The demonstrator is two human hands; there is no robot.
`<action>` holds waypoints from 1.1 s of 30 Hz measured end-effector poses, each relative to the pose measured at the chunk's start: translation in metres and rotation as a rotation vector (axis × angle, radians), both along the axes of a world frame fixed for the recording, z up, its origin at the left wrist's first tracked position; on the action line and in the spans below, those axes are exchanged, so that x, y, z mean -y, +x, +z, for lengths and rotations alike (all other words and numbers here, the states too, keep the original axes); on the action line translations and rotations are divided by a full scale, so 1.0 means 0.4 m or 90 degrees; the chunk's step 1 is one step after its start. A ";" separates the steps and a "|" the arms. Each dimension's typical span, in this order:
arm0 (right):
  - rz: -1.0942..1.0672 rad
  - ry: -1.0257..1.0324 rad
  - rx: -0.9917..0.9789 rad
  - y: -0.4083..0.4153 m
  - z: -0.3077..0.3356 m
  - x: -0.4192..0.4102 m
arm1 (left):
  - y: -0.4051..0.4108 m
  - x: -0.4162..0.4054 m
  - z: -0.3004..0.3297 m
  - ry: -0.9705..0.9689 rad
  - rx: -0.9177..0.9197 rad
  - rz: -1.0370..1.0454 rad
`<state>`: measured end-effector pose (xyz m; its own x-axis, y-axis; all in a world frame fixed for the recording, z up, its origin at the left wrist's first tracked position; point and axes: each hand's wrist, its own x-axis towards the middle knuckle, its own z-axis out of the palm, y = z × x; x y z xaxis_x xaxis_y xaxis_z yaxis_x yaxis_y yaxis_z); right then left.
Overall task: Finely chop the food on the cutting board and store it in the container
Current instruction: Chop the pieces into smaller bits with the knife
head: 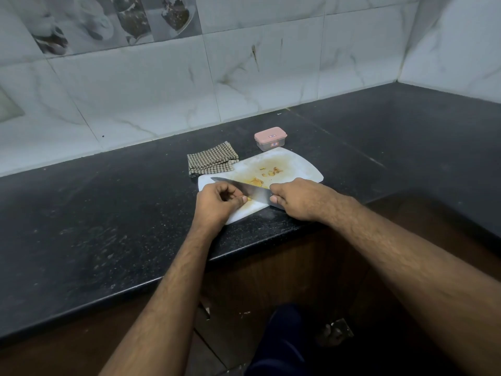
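A white cutting board [301,165] lies on the black counter, stained yellow in the middle. Small yellow-brown food pieces [271,172] are scattered on it. My right hand [298,198] grips the handle of a large knife [244,187], whose blade lies across the board pointing left. My left hand [217,203] has curled fingers at the blade's near side and pinches a small yellow bit of food against the board. A small clear container with a pink lid [270,138], closed, stands just behind the board.
A folded checked cloth [211,161] lies at the board's back left corner. The black counter [108,213] runs left and wraps round the right corner. Its front edge is close under my wrists. Tiled walls stand behind.
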<state>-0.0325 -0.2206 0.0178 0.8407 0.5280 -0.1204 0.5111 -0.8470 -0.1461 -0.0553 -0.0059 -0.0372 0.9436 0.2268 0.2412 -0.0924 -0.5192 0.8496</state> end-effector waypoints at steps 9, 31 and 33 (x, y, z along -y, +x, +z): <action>0.013 0.000 -0.008 0.010 -0.006 0.001 | 0.002 0.000 -0.003 -0.004 -0.008 -0.005; 0.010 -0.020 -0.008 0.017 -0.007 -0.002 | 0.006 0.001 -0.001 0.008 -0.022 -0.002; 0.009 -0.025 -0.012 0.018 -0.006 -0.002 | 0.007 0.001 -0.001 0.011 -0.023 -0.003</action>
<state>-0.0254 -0.2196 0.0156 0.8305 0.5346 -0.1567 0.5206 -0.8449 -0.1230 -0.0527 -0.0061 -0.0375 0.9528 0.2181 0.2113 -0.0650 -0.5332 0.8435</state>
